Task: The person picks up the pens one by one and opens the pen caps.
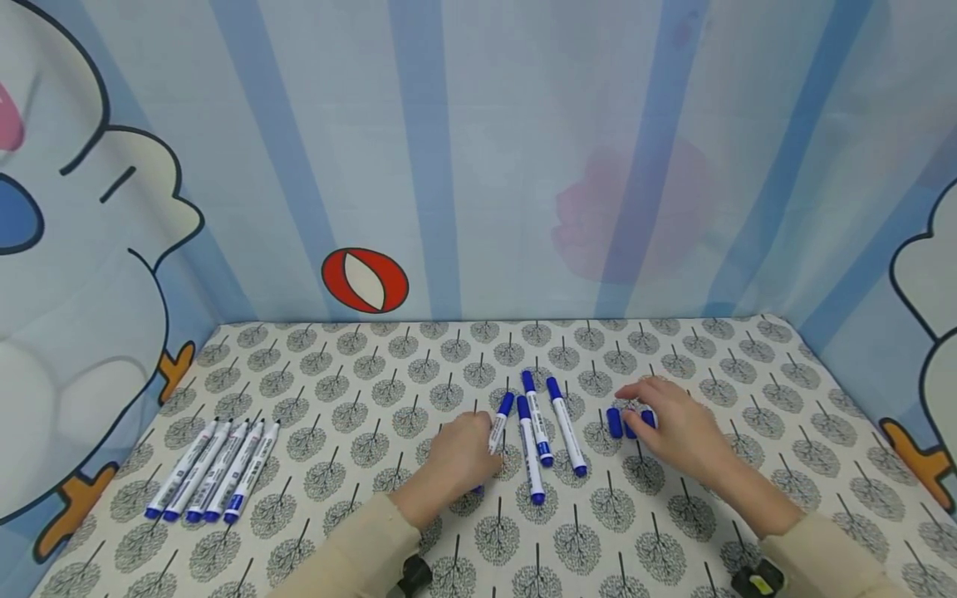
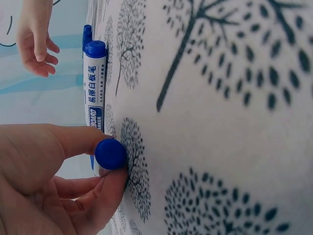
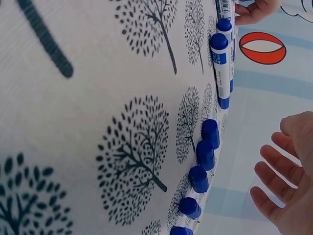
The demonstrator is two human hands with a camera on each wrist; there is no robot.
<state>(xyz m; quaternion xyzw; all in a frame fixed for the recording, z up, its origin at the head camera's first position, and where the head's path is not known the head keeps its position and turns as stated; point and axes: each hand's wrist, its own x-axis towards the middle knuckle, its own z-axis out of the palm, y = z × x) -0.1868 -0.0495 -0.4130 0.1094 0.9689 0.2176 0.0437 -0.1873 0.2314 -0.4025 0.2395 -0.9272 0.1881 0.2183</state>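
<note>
My left hand (image 1: pixel 465 448) pinches a white marker with a blue cap (image 1: pixel 506 404); its round blue end (image 2: pixel 110 153) sits between thumb and fingers in the left wrist view. Just right of that hand lie 3 capped whiteboard markers, among them a near one (image 1: pixel 531 453) and a rightmost one (image 1: pixel 568 429). My right hand (image 1: pixel 680 428) hovers over a row of loose blue caps (image 1: pixel 614 423), fingers loosely bent and apart. In the right wrist view several caps (image 3: pixel 198 178) stand in line beside this hand (image 3: pixel 288 181), which holds nothing.
At the table's left lie several uncapped markers (image 1: pixel 212 469) side by side, dark tips pointing away. A tree-patterned cloth (image 1: pixel 359 531) covers the table. A printed curtain (image 1: pixel 493 166) rises behind its far edge.
</note>
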